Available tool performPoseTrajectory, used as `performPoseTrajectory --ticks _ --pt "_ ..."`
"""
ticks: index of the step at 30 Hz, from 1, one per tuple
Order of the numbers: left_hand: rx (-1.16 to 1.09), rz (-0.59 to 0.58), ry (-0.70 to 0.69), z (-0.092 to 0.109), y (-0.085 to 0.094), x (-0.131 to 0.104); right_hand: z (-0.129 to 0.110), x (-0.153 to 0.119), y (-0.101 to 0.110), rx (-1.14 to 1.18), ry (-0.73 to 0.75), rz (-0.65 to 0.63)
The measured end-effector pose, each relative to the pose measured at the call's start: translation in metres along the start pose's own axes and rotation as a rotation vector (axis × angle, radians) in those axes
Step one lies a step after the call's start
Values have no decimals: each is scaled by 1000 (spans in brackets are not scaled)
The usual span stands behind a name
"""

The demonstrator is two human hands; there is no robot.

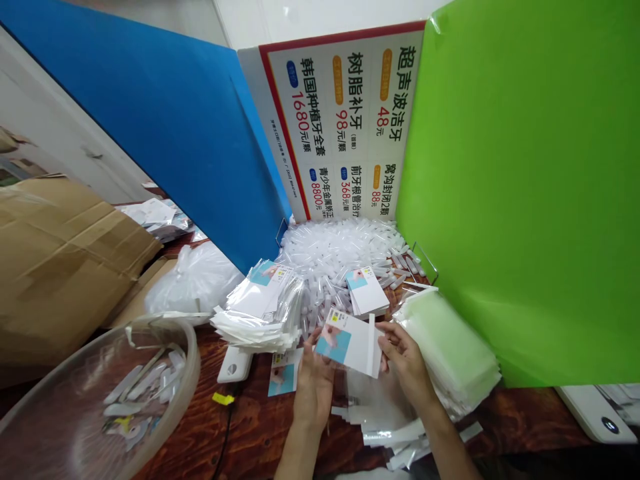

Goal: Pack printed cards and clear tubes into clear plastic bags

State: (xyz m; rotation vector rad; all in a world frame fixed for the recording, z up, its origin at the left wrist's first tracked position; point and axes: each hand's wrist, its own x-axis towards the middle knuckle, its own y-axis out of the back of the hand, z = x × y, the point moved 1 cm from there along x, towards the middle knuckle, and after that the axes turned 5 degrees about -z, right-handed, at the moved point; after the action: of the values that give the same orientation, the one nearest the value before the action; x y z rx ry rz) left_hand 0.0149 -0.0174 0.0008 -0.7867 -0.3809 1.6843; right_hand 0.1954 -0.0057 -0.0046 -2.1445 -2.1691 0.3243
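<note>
Between my hands is a white card printed with a blue photo panel [353, 340], tilted, with a white strip across its right end. It appears to be in a clear bag. My left hand [316, 377] supports its left end from below, fingers partly behind it. The fingers and thumb of my right hand [404, 357] pinch the right end near the strip. Clear plastic bags [370, 400] lie under and between my wrists. A small stack of similar cards [367, 297] sits just beyond, and a single card [283, 377] lies left of my left hand.
A heap of small translucent plastic pieces [340, 247] spreads at the back before blue [150, 113] and green [525, 187] panels. Bagged cards [260, 300] are piled left; greenish bags [450, 347] are stacked right. A clear tub [193, 373] and cardboard box [65, 260] stand far left.
</note>
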Motion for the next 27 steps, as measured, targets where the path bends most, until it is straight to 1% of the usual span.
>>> performPoseTrajectory --ticks 1,3,4,7,9,10,12,14,16,18,20,22,24,27 --pt "-41 -23 -21 0 0 0 1 0 -2 36 4 4" --pt "-32 -51 -28 -1 0 -1 2 0 -5 86 5 -18" --pt "10 -45 -10 -2 0 -2 1 -1 -6 101 0 -54" --pt "138 25 57 -5 -3 -4 -6 -4 -7 127 -15 -225" --pt "170 45 43 -7 -5 -4 -10 -7 -7 132 -15 -297" --pt "180 33 28 -8 -6 -4 -11 -8 -6 138 -10 -313" --pt "224 -9 15 -11 -5 -4 -11 -9 -6 159 -1 -319" --pt "315 -42 18 -14 -4 -5 -9 -7 -7 172 8 -299" --pt "410 -64 21 -16 -2 -6 -8 -5 -9 151 12 -267" --pt "457 -85 11 -15 -3 -7 -9 -3 -12 118 17 -248" --pt "450 -106 2 -13 -6 -7 -14 -1 -15 105 25 -260" --pt "403 -101 8 -10 -9 -7 -20 -1 -19 131 27 -300" --pt "307 -84 32 -6 -11 -7 -25 -3 -22 169 20 -340" --pt "186 -97 80 -3 -13 -8 -26 -6 -23 183 19 -344"
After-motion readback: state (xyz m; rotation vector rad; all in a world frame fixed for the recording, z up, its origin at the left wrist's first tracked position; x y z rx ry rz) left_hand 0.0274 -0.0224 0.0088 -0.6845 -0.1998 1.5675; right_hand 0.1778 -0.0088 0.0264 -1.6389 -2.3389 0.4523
